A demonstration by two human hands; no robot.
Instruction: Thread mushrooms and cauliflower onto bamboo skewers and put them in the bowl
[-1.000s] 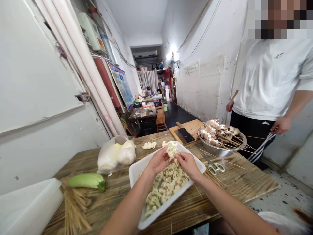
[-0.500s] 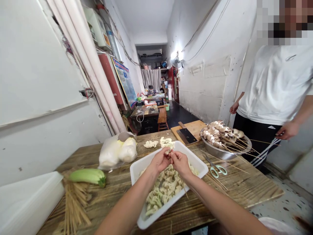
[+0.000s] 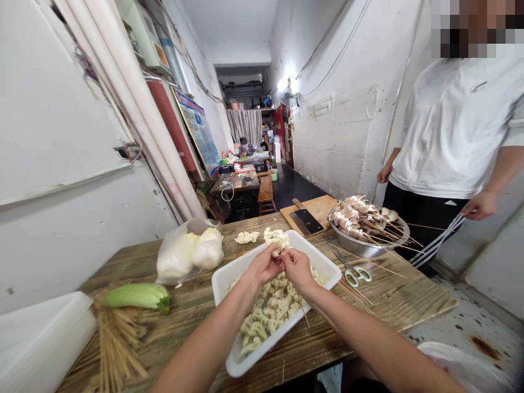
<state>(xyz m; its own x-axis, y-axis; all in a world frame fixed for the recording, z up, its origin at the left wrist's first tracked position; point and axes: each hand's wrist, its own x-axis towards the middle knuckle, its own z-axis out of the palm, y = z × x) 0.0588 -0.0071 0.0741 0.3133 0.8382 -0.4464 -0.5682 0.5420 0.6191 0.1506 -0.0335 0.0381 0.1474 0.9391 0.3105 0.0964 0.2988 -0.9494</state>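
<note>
My left hand and my right hand meet fingertip to fingertip above the far part of a white plastic tray. A small piece of cauliflower shows at the closed fingers of the left hand. My right hand is closed in a pinch; a thin bamboo skewer comes out below its wrist, its upper part hidden by the hand. Loose cauliflower florets fill the tray. Just beyond my fingertips, at the far rim, are more pale florets, with another cauliflower piece on the table.
Right: a metal bowl of skewered mushrooms, scissors, loose skewers, and a cleaver on a cutting board. Left: bagged vegetables, a green gourd, a skewer bundle. A person stands at right.
The whole view has shifted slightly, so things sit a little further left. My hands stay together over the tray, the fingers slightly repositioned around the small piece.
</note>
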